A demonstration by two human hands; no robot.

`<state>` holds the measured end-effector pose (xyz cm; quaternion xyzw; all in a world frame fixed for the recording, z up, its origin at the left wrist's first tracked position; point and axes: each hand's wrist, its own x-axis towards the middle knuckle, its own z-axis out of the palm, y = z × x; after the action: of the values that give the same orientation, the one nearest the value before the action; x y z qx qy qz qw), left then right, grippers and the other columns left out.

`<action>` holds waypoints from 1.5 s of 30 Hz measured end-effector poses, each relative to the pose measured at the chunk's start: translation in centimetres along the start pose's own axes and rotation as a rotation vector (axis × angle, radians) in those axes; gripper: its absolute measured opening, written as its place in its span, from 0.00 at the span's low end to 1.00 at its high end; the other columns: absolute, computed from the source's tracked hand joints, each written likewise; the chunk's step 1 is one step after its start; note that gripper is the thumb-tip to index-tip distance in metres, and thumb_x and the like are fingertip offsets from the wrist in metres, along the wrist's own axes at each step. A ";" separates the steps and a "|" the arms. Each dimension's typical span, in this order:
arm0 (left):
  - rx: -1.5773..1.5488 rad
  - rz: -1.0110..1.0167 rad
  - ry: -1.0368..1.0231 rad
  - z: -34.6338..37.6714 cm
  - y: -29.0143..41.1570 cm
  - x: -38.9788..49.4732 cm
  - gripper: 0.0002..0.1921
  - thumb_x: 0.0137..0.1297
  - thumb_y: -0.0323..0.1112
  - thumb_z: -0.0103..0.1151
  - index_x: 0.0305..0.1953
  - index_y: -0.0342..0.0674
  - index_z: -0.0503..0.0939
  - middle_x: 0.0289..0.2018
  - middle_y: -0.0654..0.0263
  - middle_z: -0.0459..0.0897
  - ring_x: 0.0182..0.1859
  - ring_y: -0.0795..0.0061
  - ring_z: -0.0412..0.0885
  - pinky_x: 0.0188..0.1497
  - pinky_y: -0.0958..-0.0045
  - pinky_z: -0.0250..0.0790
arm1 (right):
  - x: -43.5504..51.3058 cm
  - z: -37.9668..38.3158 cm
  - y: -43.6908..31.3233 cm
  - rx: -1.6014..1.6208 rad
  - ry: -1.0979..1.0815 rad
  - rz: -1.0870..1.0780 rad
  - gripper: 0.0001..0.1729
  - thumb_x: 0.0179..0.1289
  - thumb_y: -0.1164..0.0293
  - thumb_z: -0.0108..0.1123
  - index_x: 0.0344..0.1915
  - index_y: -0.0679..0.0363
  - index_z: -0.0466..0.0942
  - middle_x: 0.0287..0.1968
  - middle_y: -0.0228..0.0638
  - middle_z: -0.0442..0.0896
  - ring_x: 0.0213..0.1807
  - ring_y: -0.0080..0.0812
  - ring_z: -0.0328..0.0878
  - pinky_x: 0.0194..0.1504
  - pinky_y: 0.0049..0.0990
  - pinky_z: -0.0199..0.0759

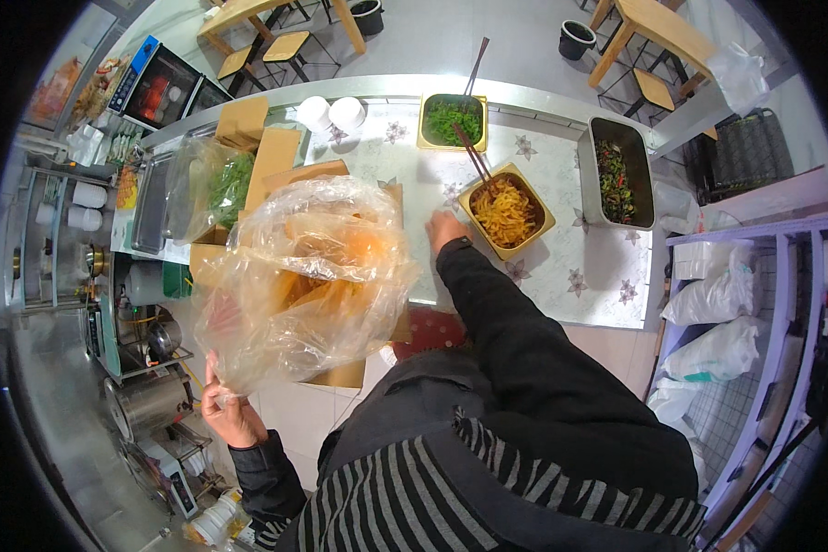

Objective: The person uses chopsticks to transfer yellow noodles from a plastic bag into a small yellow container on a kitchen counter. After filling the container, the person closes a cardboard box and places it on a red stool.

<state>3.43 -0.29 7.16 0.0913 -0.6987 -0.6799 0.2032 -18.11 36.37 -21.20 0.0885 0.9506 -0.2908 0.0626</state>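
My left hand (233, 418) pinches the lower edge of a large clear plastic bag (317, 338). Orange-yellow contents show through its film, too blurred by glare to name. The bag bulges over a cardboard box (338, 376), which it mostly covers. My right hand (447, 229) is at the tabletop with curled fingers, just left of a gold metal food pan (541, 238). That pan holds yellow shredded food (502, 210), with dark chopsticks (475, 153) stuck in it. The underside of the right hand is hidden, so whether it grips anything is unclear.
Another gold pan (422, 145) of green shreds, with chopsticks, stands at the counter's far edge. A deep steel pan (593, 210) is at the right. White bowls (347, 112) and an open carton (272, 162) with bagged greens (233, 186) lie left. Shelves (776, 303) flank the right.
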 end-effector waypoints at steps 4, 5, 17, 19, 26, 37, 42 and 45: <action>-0.007 -0.014 -0.022 0.2 0.1 0.5 0.13 0.61 0.38 0.70 0.34 0.42 0.74 0.71 0.42 0.62 0.70 0.53 0.68 0.65 0.53 0.70 | -0.4 0.7 1.0 0.002 0.053 -0.011 0.14 0.68 0.58 0.56 0.40 0.58 0.78 0.45 0.44 0.80 0.46 0.54 0.80 0.49 0.50 0.72; -0.008 -0.012 -0.019 0.3 0.1 0.6 0.13 0.62 0.38 0.70 0.34 0.41 0.74 0.71 0.42 0.62 0.69 0.53 0.68 0.65 0.53 0.70 | -0.5 0.7 1.1 -0.017 0.039 0.008 0.14 0.68 0.58 0.56 0.40 0.58 0.78 0.45 0.44 0.80 0.46 0.54 0.80 0.49 0.50 0.72; -0.071 0.064 -0.074 2.0 -0.7 2.7 0.14 0.59 0.40 0.71 0.32 0.40 0.75 0.68 0.42 0.67 0.68 0.50 0.70 0.63 0.56 0.70 | -20.4 -3.6 13.4 0.134 -0.118 -0.248 0.14 0.67 0.61 0.62 0.34 0.61 0.75 0.34 0.49 0.78 0.38 0.55 0.77 0.38 0.45 0.71; -0.045 0.113 -0.065 2.5 -1.1 3.2 0.15 0.59 0.40 0.72 0.32 0.40 0.75 0.66 0.42 0.69 0.67 0.50 0.70 0.62 0.56 0.70 | -26.5 -4.7 17.3 0.047 -0.247 -0.038 0.15 0.68 0.58 0.59 0.38 0.59 0.77 0.37 0.50 0.80 0.42 0.55 0.78 0.43 0.46 0.73; -0.202 0.072 -0.065 3.1 -1.4 3.8 0.14 0.59 0.38 0.73 0.35 0.40 0.77 0.64 0.45 0.72 0.67 0.55 0.70 0.65 0.59 0.65 | -35.9 -6.1 27.8 -0.180 -0.111 0.612 0.17 0.60 0.58 0.64 0.40 0.59 0.78 0.34 0.49 0.85 0.40 0.55 0.83 0.44 0.46 0.77; -0.541 -0.084 0.168 2.1 -1.9 4.7 0.03 0.74 0.33 0.55 0.41 0.43 0.75 0.43 0.69 0.81 0.44 0.77 0.80 0.51 0.69 0.73 | -11.6 -14.5 -1.5 0.207 0.349 -0.575 0.31 0.49 0.70 0.73 0.55 0.62 0.76 0.55 0.48 0.76 0.57 0.50 0.74 0.59 0.43 0.68; -0.557 -0.158 0.310 3.3 -0.8 5.0 0.04 0.77 0.36 0.52 0.42 0.45 0.74 0.37 0.73 0.79 0.42 0.77 0.79 0.50 0.67 0.74 | -7.1 -18.5 -15.9 -0.211 0.201 -1.090 0.26 0.43 0.66 0.72 0.47 0.52 0.81 0.60 0.43 0.74 0.60 0.46 0.72 0.61 0.43 0.63; -0.661 -0.202 0.276 4.3 -1.2 5.5 0.05 0.78 0.37 0.51 0.42 0.45 0.74 0.36 0.74 0.77 0.42 0.78 0.78 0.53 0.67 0.72 | -6.8 -15.3 -21.6 -0.271 -0.003 -1.171 0.12 0.49 0.68 0.67 0.37 0.53 0.81 0.56 0.39 0.76 0.54 0.43 0.77 0.55 0.42 0.69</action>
<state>-3.51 1.37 6.86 0.1799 -0.3949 -0.8667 0.2458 -16.96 26.51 4.29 -0.4593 0.8697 -0.1534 -0.0959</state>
